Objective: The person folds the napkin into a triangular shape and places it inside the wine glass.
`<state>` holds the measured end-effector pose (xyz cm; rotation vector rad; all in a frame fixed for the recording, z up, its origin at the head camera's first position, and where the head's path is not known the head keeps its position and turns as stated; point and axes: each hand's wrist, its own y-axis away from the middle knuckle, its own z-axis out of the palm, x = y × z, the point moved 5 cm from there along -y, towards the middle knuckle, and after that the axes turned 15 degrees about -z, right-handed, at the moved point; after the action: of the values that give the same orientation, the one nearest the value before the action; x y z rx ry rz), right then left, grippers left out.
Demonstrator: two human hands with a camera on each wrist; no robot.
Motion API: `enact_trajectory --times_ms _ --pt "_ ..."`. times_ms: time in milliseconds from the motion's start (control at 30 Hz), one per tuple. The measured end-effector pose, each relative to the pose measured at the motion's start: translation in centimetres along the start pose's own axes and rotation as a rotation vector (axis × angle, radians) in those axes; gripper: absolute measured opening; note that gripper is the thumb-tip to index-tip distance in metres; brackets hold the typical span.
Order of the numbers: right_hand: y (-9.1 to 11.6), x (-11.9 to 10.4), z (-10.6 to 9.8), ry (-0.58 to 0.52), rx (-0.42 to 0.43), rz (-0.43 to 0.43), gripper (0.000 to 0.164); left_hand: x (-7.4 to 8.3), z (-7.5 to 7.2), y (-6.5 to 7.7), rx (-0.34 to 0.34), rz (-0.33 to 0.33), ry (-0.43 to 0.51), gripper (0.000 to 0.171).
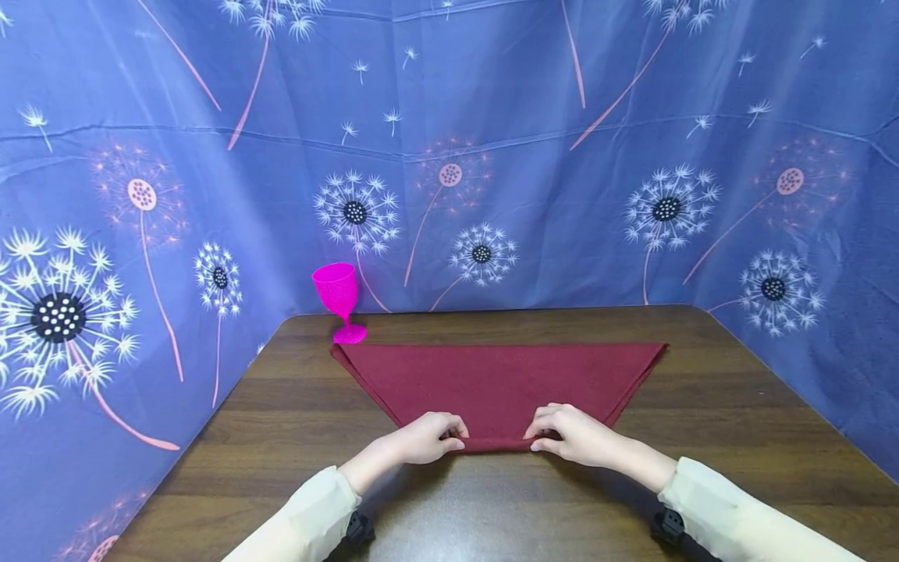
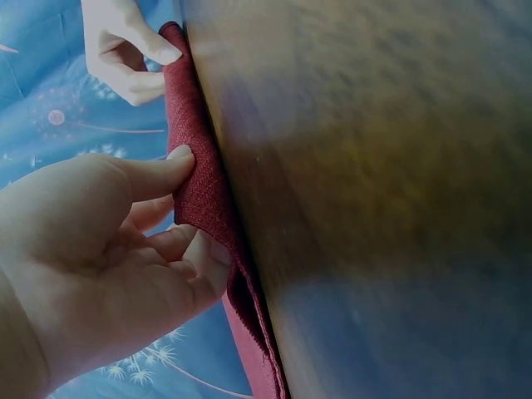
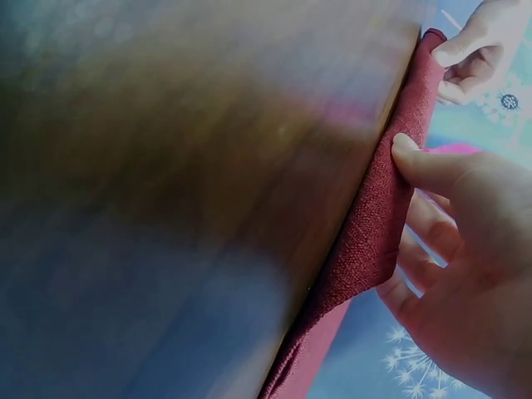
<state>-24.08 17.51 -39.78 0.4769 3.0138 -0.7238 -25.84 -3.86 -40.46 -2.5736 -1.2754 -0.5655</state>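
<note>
Red cloth (image 1: 495, 386) lies beyond both hands (image 1: 427, 438) (image 1: 577, 435), which pinch its near edge.

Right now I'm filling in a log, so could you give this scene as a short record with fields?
Left hand: pinching maroon cloth, near edge, left side
Right hand: pinching same edge, right side
Cloth state: folded, near edge turned over
Magenta goblet: upright, just behind cloth's far left corner
Surface: wood-grain table
Backdrop: blue dandelion-print curtain
</note>
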Motion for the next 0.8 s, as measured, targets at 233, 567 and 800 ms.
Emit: enact_trajectory --times_ms 233,567,800 --pt "0.02 0.15 -0.06 -0.024 0.015 0.021 0.01 0.16 -0.22 0.15 0.007 -0.008 0.015 0.004" --pt "-0.09 0.34 -0.02 -0.144 0.019 0.129 0.005 0.11 -0.3 0.36 0.014 -0.028 0.032 0.008" --pt "-0.08 0.67 -0.03 -0.183 0.028 0.166 0.005 -0.18 -0.27 0.23 0.028 -0.024 -0.022 0.021"
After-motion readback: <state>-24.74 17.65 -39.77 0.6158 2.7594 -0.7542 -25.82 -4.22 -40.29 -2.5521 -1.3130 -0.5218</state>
